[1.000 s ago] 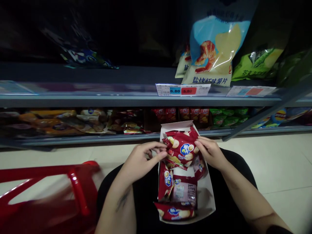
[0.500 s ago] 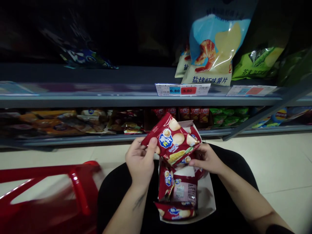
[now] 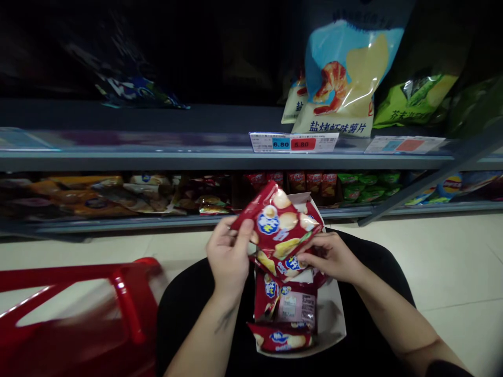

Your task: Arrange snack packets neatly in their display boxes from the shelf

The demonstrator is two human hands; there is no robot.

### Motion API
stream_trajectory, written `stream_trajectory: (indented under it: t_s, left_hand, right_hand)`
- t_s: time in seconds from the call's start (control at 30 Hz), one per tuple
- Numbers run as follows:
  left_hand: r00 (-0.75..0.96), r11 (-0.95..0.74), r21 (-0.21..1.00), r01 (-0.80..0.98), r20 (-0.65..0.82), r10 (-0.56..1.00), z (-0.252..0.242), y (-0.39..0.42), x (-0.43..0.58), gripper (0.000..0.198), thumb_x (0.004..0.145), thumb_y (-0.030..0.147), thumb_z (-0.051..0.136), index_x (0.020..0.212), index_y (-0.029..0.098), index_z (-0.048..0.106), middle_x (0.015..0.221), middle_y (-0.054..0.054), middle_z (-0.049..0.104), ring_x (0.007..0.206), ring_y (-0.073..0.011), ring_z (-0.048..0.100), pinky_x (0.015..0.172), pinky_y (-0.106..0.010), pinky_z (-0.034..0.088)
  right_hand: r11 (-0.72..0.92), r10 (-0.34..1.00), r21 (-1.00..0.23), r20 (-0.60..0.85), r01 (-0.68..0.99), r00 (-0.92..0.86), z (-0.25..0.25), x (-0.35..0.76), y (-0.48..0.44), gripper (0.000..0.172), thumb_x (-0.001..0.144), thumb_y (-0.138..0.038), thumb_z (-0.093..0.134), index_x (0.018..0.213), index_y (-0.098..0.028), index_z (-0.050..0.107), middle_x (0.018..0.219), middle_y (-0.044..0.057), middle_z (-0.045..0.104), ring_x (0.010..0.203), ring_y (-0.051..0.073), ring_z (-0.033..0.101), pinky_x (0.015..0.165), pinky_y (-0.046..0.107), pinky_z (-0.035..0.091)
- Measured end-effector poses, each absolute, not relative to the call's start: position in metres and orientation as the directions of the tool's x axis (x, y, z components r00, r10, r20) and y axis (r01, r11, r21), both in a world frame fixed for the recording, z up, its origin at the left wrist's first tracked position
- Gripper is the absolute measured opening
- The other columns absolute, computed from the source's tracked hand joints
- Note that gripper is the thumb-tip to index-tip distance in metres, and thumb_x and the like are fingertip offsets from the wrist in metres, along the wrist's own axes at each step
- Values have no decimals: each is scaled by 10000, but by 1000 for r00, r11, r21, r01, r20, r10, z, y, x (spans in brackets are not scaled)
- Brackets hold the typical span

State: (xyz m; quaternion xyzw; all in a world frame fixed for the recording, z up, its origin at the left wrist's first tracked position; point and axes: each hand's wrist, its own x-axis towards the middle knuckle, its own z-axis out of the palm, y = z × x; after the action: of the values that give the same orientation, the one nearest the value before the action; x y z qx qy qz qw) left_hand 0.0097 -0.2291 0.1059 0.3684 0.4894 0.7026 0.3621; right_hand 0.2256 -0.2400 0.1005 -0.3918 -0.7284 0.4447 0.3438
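My left hand (image 3: 228, 256) pinches the left corner of a red snack packet (image 3: 277, 220) with round crackers printed on it and holds it tilted up over a white cardboard box (image 3: 334, 319) that rests on my lap. My right hand (image 3: 332, 256) is closed on a second red packet (image 3: 281, 262) just under the first. Several more red packets (image 3: 285, 309) lie inside the box, one with its pink back label up.
A red shopping basket (image 3: 78, 314) sits at my lower left. In front run grey store shelves (image 3: 157, 157) with a price tag (image 3: 293, 142), big crisp bags (image 3: 346, 73) above and rows of small snack packs (image 3: 314, 183) below. Pale floor tiles (image 3: 451, 262) spread right.
My left hand lifted one red packet up out of the box and turned its front towards me. My right hand dropped lower and took hold of the packet beneath it.
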Motion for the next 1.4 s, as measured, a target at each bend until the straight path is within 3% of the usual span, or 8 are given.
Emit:
stream_trajectory:
  t_s: [0.13, 0.3, 0.5, 0.73, 0.9, 1.1, 1.23, 1.4]
  left_hand:
    - [-491, -281, 911, -300, 105, 865, 109, -223, -17, 398, 627, 459, 838, 793, 170, 622, 621, 43, 630, 488, -55, 539, 488, -142, 450]
    - [-31, -150, 987, -62, 148, 988, 116, -239, -10, 266, 696, 389, 799, 726, 176, 642, 623, 3, 638, 509, -114, 570, 469, -199, 458]
    - [109, -365, 868, 337, 349, 931, 110, -249, 34, 69, 841, 264, 667, 824, 203, 638, 1312, -83, 544, 1203, -247, 525, 1018, -391, 418]
    - [-69, -202, 950, 239, 225, 972, 90, -245, 39, 105, 896, 317, 606, 907, 214, 589, 873, -9, 637, 820, -159, 605, 780, -276, 478]
    - [-46, -202, 953, 226, 218, 975, 91, -244, 36, 127, 883, 330, 627, 924, 216, 589, 900, -15, 635, 838, -162, 609, 787, -280, 485]
    - [-22, -336, 901, 275, 355, 935, 108, -233, 7, 186, 933, 317, 535, 1101, 237, 548, 1155, -54, 587, 1080, -189, 572, 934, -321, 448]
    - [398, -270, 774, 573, 25, 917, 108, -241, 14, 171, 951, 296, 487, 865, 213, 608, 906, -19, 660, 874, -183, 620, 793, -311, 469]
    - [747, -447, 619, 646, -391, 538, 87, -259, 42, 284, 715, 272, 768, 975, 202, 677, 1057, -72, 703, 992, -287, 654, 852, -376, 503]
  right_hand:
    - [123, 892, -986, 58, 116, -448, 100, 235, -236, 287, 821, -298, 713, 1069, -218, 594, 913, 22, 718, 780, 151, 692, 667, 246, 540]
    - [2, 974, -998, -13, 67, -226, 95, 229, -234, 340, 700, -328, 815, 924, -205, 591, 708, -22, 707, 569, 129, 648, 542, 226, 503]
    - [4, 988, -1000, 6, -10, -155, 94, 218, -238, 241, 748, -377, 773, 841, -193, 647, 792, 19, 726, 707, 162, 687, 663, 266, 546]
    - [-218, 960, -915, -139, -338, -243, 97, 219, -237, 416, 848, -553, 610, 1106, -228, 640, 903, 55, 748, 785, 204, 717, 741, 352, 575]
    - [-147, 971, -981, -119, -126, -208, 96, 219, -238, 376, 649, -458, 825, 894, -198, 708, 773, 21, 728, 644, 163, 669, 611, 282, 554]
    - [0, 993, -999, -5, -43, 115, 98, 235, -230, 232, 670, -342, 824, 798, -179, 720, 591, -21, 662, 496, 102, 583, 508, 227, 506]
    - [152, 932, -988, 132, -32, 338, 97, 244, -224, 198, 693, -308, 814, 830, -192, 728, 674, -8, 699, 546, 101, 615, 555, 224, 526]
    - [190, 912, -980, 156, -53, 380, 94, 240, -225, 198, 696, -290, 814, 845, -195, 725, 674, -10, 693, 528, 92, 596, 531, 219, 516]
